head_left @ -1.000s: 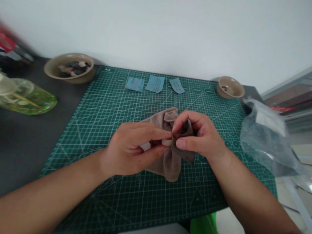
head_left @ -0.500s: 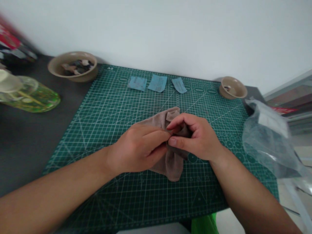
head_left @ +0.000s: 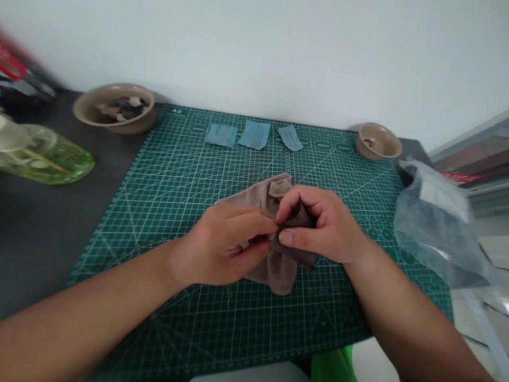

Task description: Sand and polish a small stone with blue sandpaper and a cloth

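Observation:
A pinkish-brown cloth [head_left: 282, 275] lies bunched on the green cutting mat, partly under both hands. My right hand [head_left: 324, 228] pinches a darker brown piece of cloth [head_left: 299, 251] between thumb and fingers, its lower corner hanging free. Whether the dark and light parts are one cloth, I cannot tell. From the left, my left hand [head_left: 230, 239] closes thumb and fingertips on the dark cloth's edge, touching the right fingertips. Anything small within that pinch is hidden.
Three blue paper packets [head_left: 254, 135] lie along the back of the cutting mat [head_left: 175, 170]. A bowl of dark and light scraps [head_left: 135, 125] and a pump bottle [head_left: 55, 159] stand left. At right are a smaller bowl [head_left: 377, 151] and a clear plastic bag [head_left: 433, 233].
The fingers of both hands have shifted slightly at the pinch. More of the dark brown cloth now shows below my right thumb. The view has moved a little.

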Demonstrator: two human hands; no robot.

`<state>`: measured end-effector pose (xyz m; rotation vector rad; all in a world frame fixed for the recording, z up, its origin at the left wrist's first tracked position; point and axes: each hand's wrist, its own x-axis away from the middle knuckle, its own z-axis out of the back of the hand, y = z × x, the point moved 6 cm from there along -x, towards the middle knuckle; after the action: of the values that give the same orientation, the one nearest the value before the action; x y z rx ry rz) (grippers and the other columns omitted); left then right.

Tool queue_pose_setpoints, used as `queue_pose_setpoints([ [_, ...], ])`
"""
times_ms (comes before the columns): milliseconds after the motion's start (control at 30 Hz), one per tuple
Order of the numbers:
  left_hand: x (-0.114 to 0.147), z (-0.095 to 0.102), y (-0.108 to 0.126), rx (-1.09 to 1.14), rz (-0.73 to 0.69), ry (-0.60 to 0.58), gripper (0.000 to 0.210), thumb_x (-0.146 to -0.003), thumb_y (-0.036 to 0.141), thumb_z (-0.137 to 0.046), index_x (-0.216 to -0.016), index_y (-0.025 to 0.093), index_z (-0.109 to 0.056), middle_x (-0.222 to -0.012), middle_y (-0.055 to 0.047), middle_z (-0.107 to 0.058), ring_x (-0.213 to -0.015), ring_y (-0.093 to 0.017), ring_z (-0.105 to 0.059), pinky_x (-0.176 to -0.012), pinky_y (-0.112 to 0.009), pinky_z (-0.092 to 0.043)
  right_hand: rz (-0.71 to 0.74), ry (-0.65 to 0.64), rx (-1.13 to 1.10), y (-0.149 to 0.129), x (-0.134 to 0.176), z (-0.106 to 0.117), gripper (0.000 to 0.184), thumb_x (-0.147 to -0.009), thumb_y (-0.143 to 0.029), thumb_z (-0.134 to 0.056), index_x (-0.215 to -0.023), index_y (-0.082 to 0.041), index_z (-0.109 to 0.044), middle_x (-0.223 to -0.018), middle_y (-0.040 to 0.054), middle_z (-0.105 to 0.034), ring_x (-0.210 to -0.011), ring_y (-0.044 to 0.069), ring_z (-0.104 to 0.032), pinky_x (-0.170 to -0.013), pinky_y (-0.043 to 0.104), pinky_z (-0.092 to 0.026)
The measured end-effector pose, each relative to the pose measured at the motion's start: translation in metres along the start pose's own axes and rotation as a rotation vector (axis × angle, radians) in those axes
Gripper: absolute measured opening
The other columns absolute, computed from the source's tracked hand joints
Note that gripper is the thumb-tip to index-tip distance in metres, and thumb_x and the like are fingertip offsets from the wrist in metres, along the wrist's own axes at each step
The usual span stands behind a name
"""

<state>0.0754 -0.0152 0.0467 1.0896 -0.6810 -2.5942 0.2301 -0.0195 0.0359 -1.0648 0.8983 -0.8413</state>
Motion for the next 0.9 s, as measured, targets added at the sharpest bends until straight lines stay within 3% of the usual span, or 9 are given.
queue_pose_setpoints([
  [333,0.002,0.001,0.000,0.061,-0.040,0.051,0.011,-0.093,0.012,-0.063,-0.098,0.021,-0.061,-0.075,-0.001,-0.074,-0.063,-0.015,-0.070,-0.055,-0.029,-0.051,0.028,0.000,-0.058,0.001,-0.002,-0.001,0.024,-0.071,-0.011,-0.086,-0.089,-0.018,-0.072,-0.078,-0.0042,-0.071,-0.069,0.009,-0.061,-0.062,0.019,-0.045],
  [667,0.000,0.009,0.006,0.127,0.000,0.082,0.013,-0.088,0.011,-0.065,-0.097,0.019,-0.065,-0.081,-0.002,-0.077,-0.069,-0.014,-0.073,-0.061,-0.025,-0.055,-0.056,-0.053,-0.444,0.010,0.003,-0.002,0.027,-0.071,-0.007,-0.085,-0.094,-0.017,-0.074,-0.080,-0.0011,-0.072,-0.068,0.010,-0.062,-0.061,0.019,-0.047],
  [900,0.000,0.008,0.005,0.112,-0.023,0.078,0.015,-0.085,0.010,-0.063,-0.096,0.020,-0.063,-0.079,-0.001,-0.076,-0.065,-0.012,-0.070,-0.058,-0.024,-0.053,-0.066,-0.074,-0.407,0.008,0.004,-0.006,0.028,-0.069,-0.007,-0.085,-0.093,-0.017,-0.074,-0.080,-0.0013,-0.072,-0.068,0.010,-0.061,-0.058,0.018,-0.046],
])
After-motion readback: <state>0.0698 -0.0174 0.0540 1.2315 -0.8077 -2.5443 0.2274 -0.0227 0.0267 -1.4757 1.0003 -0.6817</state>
